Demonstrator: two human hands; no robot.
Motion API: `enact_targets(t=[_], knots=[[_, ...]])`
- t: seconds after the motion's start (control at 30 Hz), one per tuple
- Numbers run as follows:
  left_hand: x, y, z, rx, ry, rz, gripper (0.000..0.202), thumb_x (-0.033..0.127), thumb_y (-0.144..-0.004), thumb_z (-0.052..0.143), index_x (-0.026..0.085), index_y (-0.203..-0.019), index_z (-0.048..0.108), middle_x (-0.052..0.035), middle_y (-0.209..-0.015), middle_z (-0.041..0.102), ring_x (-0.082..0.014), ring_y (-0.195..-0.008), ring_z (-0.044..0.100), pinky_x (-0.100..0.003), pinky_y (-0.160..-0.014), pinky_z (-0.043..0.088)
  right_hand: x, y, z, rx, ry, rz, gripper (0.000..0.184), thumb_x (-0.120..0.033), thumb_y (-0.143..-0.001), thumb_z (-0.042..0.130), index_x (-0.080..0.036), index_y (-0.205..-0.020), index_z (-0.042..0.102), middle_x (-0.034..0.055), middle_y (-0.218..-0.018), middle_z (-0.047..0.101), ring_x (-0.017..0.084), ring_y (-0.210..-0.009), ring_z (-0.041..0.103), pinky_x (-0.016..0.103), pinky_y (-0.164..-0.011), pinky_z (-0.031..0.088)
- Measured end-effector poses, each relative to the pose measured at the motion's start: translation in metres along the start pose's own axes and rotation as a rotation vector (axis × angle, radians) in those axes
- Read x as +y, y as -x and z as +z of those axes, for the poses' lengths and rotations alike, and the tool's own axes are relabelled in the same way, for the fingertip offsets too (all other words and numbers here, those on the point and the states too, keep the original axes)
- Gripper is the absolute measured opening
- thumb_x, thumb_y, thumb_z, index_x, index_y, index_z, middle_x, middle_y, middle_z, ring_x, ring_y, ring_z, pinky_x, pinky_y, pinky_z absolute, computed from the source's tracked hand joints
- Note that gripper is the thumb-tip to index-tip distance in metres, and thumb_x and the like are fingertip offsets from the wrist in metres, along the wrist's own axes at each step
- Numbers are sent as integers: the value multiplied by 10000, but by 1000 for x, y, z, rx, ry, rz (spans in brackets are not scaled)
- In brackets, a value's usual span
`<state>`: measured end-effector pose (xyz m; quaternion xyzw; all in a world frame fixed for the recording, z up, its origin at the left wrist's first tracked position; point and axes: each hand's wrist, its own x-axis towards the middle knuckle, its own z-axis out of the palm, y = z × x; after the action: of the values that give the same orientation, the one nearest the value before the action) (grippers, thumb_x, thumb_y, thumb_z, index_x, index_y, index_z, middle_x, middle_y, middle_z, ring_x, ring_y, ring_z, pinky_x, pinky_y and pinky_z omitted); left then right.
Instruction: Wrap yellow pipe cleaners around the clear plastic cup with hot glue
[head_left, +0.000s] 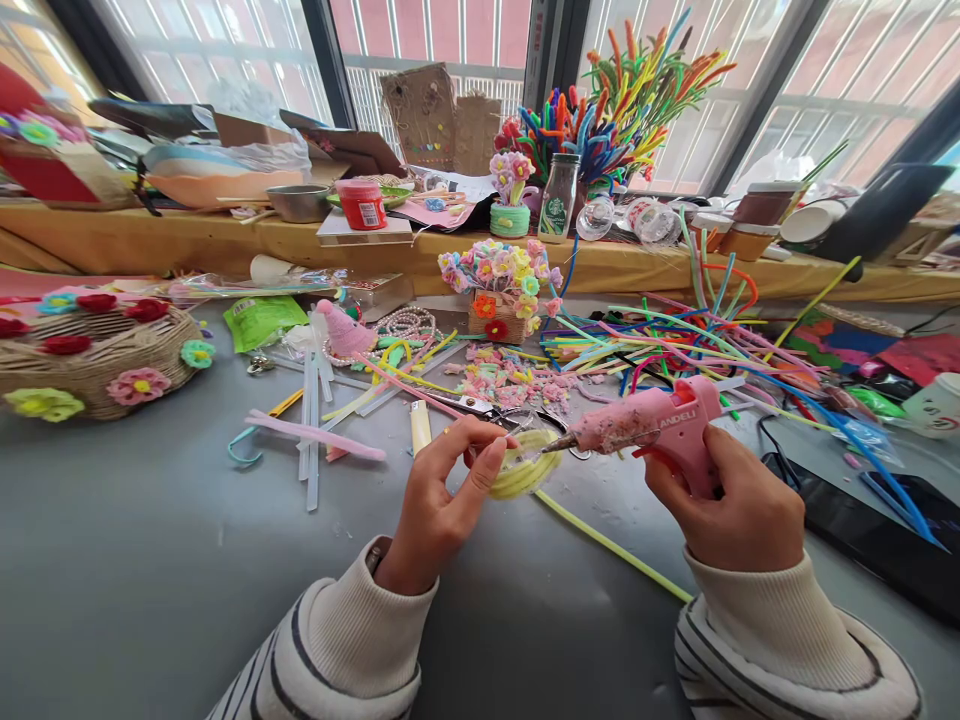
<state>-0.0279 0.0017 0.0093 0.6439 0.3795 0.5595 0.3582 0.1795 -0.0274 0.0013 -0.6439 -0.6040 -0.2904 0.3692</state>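
Note:
My left hand (pixel 442 490) pinches the rim of a small clear round container (pixel 521 470) wrapped in pale yellow pipe cleaner. A loose length of the yellow pipe cleaner (pixel 615 550) trails from it toward my right sleeve. My right hand (pixel 739 500) is closed round the handle of a pink glue gun (pixel 652 420). The gun's metal nozzle points left and meets or nearly meets the container's upper right edge; I cannot tell whether it touches. Scissors (pixel 480 405) lie just behind the container, partly hidden by it. A cream-coloured lighter (pixel 421 428) lies behind my left hand.
Clear glue sticks (pixel 310 430) and a pink pipe cleaner (pixel 315 436) lie to the left, beyond a flower-trimmed basket (pixel 97 360). Loose pipe cleaners (pixel 630 340) heap at the back right. A flower-filled pot (pixel 499 315) stands at centre back; a black phone-like slab (pixel 862 540) lies right.

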Motion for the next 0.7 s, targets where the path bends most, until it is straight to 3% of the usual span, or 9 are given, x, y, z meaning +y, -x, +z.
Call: enact_targets(t=[0.7], knots=[[-2,-1,-1,-5,23,31,138,263,-789,493,181,-722,581,-6,-678,555,-115,-601,442,-262,-585,347,0,-1,-1,-11,0,37,264,-282,-698,522,-211,-578,298,-61,-512,270,72,-431,239,234,-431,228]])
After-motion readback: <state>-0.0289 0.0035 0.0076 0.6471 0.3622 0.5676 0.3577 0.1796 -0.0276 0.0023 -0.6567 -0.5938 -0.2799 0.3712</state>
